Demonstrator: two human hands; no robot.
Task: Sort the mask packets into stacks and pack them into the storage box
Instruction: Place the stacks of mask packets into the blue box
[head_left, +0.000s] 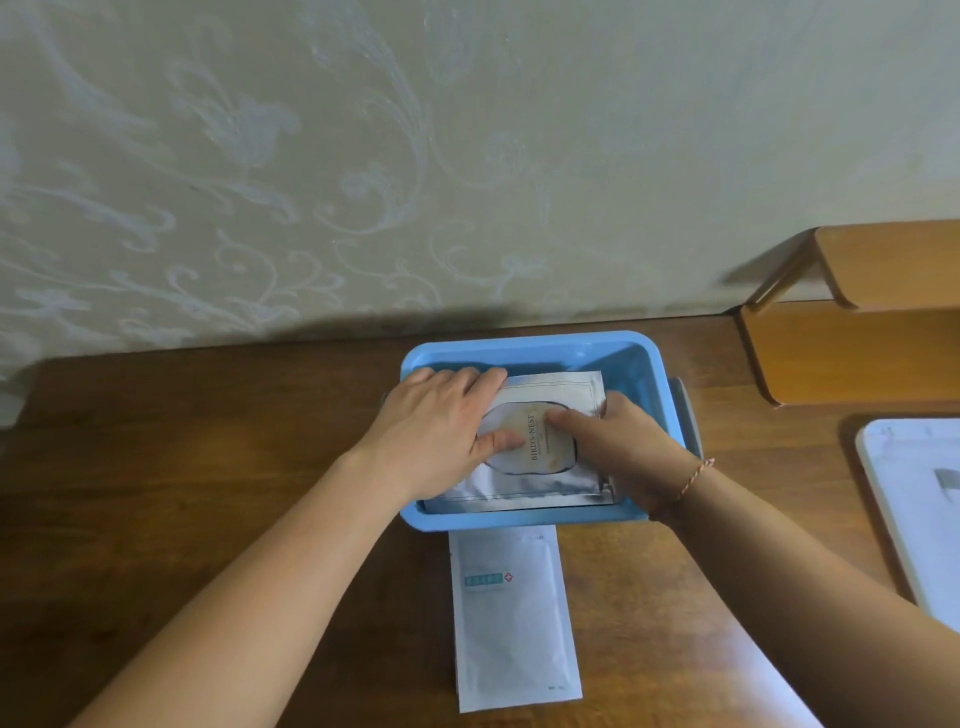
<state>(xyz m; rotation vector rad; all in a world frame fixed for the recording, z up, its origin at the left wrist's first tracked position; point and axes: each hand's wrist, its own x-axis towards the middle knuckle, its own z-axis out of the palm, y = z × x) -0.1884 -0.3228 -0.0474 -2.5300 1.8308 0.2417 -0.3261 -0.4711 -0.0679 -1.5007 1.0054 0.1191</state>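
A blue storage box (535, 349) stands on the wooden table near the wall. Inside it lies a stack of silver mask packets (535, 486), the top one printed with an oval label. My left hand (441, 431) lies flat on the stack's left side, fingers and thumb pressing down on the top packet. My right hand (618, 447) holds the stack's right edge, thumb on top and fingers tucked down beside it, hidden from view. A white mask packet (514, 618) with a teal label lies on the table just in front of the box.
A white flat lid or tray (914, 499) lies at the table's right edge. A wooden shelf unit (883, 270) stands at the back right against the patterned wall. Bare table (208, 441) stretches to the left of the box.
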